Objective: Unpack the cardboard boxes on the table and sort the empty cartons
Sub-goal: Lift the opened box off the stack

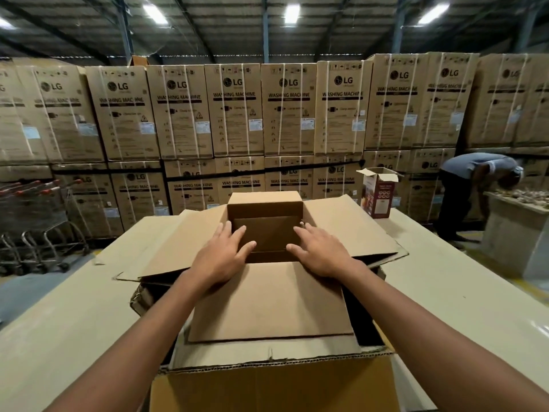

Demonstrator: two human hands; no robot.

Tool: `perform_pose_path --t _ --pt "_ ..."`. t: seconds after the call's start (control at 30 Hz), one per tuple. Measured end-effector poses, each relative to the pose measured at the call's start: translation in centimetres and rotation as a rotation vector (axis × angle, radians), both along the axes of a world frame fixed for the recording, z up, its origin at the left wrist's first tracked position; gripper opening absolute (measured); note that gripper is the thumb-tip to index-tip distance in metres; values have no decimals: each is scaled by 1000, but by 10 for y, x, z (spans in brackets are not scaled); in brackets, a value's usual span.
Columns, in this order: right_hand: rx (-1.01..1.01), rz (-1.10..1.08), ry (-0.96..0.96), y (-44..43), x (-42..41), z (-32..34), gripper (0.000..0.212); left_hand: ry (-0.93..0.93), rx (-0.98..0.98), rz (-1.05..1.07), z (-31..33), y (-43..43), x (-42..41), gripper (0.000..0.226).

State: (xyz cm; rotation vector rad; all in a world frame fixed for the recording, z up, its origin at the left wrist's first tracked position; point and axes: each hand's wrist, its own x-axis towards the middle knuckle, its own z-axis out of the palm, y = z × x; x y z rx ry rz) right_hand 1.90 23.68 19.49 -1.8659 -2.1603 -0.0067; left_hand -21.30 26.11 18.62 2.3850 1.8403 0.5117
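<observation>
Small box [265, 205] on its side, mouth towards the person
It rests on the big box [267, 388]; left hand [224, 258] and right hand [322, 254] touch its mouth, fingers spread

Pale table [445, 292]: big open carton [341, 233] mid-table, flaps spread; printed carton [378, 194] upright, top open, near far right edge.

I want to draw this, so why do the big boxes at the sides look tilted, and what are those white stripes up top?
Head view: the wide-angle lens bends the picture's edges, so the outer washing machine boxes look tilted. Head view: the stripes are ceiling lights, glaring so white that their detail is washed out.
</observation>
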Motion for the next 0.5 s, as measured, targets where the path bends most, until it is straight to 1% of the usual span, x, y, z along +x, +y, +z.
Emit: perform_pose_path --t 0.07,0.13,0.27,0.33,0.4,0.5 --pt "85 22 103 -15 4 0 69 -2 91 -11 4 -11 7 66" --pt "192 39 156 -37 12 3 69 -10 203 -45 10 -25 20 66" --pt "397 40 251 -92 45 10 69 -104 377 -131 24 -69 60 65" --pt "475 34 301 -125 70 10 70 -166 453 -185 30 -98 89 68" --pt "542 14 351 -162 100 7 70 -246 509 -254 30 -128 124 67" --pt "622 -58 345 -226 154 -4 69 -354 559 -354 20 -179 186 65"
